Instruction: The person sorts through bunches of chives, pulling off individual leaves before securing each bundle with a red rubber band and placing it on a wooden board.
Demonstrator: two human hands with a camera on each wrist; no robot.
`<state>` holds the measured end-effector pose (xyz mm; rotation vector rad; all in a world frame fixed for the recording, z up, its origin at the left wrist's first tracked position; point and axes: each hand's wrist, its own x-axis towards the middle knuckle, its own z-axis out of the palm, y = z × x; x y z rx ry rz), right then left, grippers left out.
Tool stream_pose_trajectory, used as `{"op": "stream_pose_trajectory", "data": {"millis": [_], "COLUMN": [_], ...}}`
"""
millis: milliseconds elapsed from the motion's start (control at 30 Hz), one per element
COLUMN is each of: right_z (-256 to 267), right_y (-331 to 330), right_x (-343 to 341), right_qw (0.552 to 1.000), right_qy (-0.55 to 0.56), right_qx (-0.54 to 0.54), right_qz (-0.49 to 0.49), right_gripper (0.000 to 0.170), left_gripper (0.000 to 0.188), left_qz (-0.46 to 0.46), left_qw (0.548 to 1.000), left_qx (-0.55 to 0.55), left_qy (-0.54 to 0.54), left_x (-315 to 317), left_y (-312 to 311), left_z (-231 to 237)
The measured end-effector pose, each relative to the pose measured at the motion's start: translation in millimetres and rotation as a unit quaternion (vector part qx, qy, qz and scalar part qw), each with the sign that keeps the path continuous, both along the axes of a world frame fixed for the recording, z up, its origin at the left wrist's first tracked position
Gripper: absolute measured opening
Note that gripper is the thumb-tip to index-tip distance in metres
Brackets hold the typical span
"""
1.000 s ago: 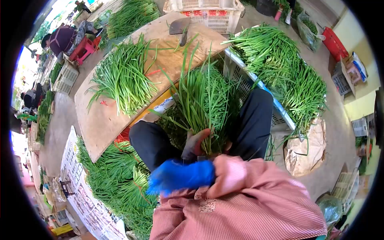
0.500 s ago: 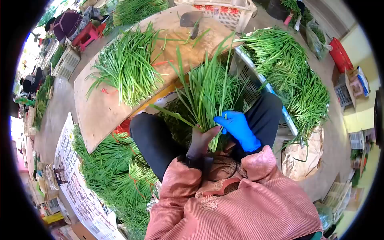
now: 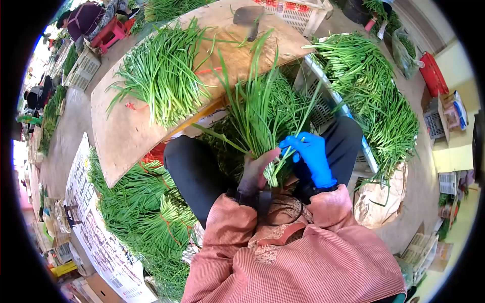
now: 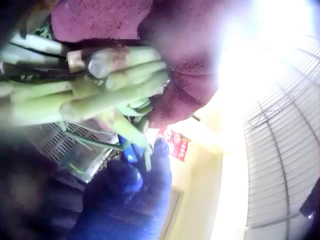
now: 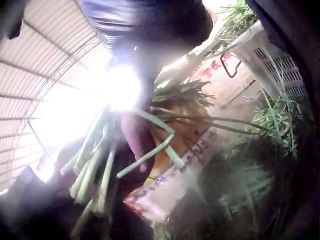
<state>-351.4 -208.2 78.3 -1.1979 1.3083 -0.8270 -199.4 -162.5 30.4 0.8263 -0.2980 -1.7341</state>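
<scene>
My left hand [image 3: 256, 172], in a dark maroon glove, grips a bunch of garlic chives [image 3: 256, 118] between the knees, leaves fanning upward. Their pale cut stems [image 4: 135, 75] stick out past the maroon fingers in the left wrist view. At the bunch's right side, my right hand [image 3: 313, 156], in a blue glove, pinches a single chive stalk [image 3: 307, 115] that slants up and right. Blue fingertips [image 4: 132, 177] show just below the stems in the left wrist view. In the right wrist view, a bent stalk [image 5: 150, 156] crosses in front of the bunch.
A board [image 3: 126, 151] ahead bears a pile of chives [image 3: 169, 76] and a cleaver [image 3: 248, 17]. More chives [image 3: 374, 96] heap over a crate at right, others [image 3: 146, 217] lie at left beside newspaper [image 3: 96, 217]. A white crate [image 3: 303, 15] stands behind the board.
The right hand has swung from across the lap at left over to the bunch's right side, where it now draws a stalk slightly outward. The left hand keeps its grip on the bunch.
</scene>
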Motion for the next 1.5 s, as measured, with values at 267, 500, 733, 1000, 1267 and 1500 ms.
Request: {"op": "stream_pose_trajectory", "data": {"millis": [267, 500, 733, 1000, 1267, 1500], "right_z": [35, 30, 8, 15, 23, -36], "right_y": [-13, -30, 7, -10, 4, 25], "right_x": [-44, -82, 5, -32, -17, 7], "right_qw": [0.992, 0.987, 0.970, 1.000, 0.999, 0.981], "right_qy": [-0.032, 0.122, 0.132, 0.026, 0.003, 0.113], "right_qx": [-0.042, -0.084, 0.075, -0.007, 0.005, -0.008], "right_qz": [-0.111, -0.059, 0.189, 0.012, 0.032, 0.158], "right_gripper": [0.019, 0.029, 0.027, 0.016, 0.011, 0.015], "left_gripper": [0.031, 0.029, 0.031, 0.041, 0.030, 0.030], "left_qz": [0.090, 0.071, 0.035, 0.061, 0.060, 0.045], "left_qw": [0.995, 0.997, 0.999, 0.994, 0.983, 0.997], "left_qx": [-0.011, 0.037, -0.012, 0.063, -0.034, -0.018], "left_qy": [-0.037, 0.017, 0.006, -0.071, -0.168, -0.062], "left_x": [3, 5, -4, -1, -3, -6], "left_y": [-8, -10, -5, -6, -6, 0], "left_z": [-14, -19, -13, -23, -20, -15]}}
